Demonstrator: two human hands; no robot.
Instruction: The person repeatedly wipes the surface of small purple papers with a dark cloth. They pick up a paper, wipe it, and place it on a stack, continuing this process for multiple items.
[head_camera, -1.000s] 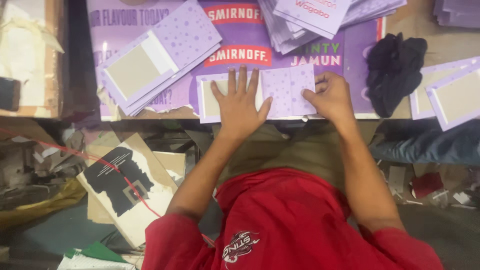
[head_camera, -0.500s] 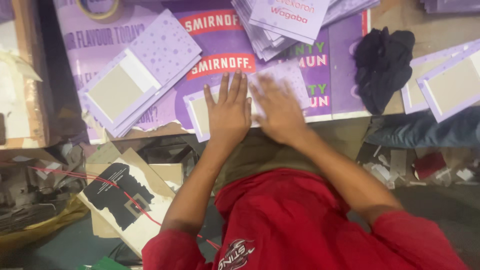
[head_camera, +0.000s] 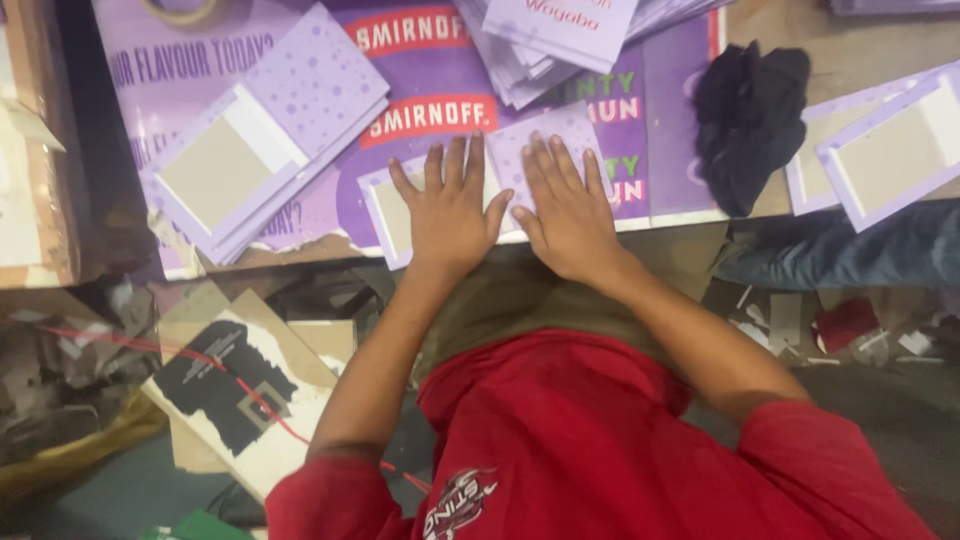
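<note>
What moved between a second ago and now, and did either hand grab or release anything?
The right hand slid left across the lilac card piece until it lay flat beside the left hand. Neither hand took hold of or let go of anything. The left hand stayed pressed flat, and the card stack and black cloth did not move.

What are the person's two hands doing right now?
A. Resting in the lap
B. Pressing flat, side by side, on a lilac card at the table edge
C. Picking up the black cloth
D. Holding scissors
B: the left hand and right hand lie palm-down, fingers spread, on the lilac card; the black cloth lies untouched to the right.
</note>
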